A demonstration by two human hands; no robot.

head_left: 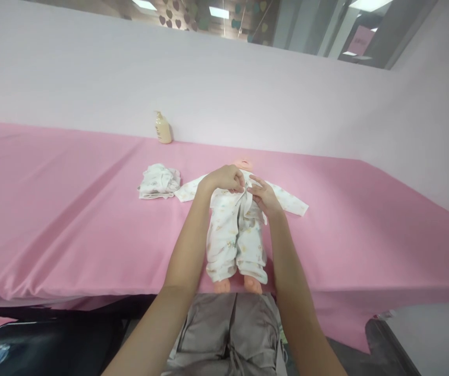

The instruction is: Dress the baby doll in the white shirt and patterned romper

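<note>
A baby doll (221,285) lies on its back with its feet toward me. It wears a white printed long-sleeved baby top (291,200), sleeves spread to both sides, and matching trousers (224,235). My left hand (227,178) is closed at the upper front of the top, its fingertips pinching the fabric. Close beside it, my right hand (264,196) holds the top's front edge between thumb and fingers, the other fingers partly spread. A small fastening, if any, between the fingertips cannot be made out. Most of the doll's head is out of sight beyond my hands.
A folded stack of white printed baby clothes (159,181) lies left of the doll. A cream pump bottle (163,128) stands by the white wall. Pink cloth (91,219) covers the table, its front edge near my lap. A black chair (52,344) is at lower left.
</note>
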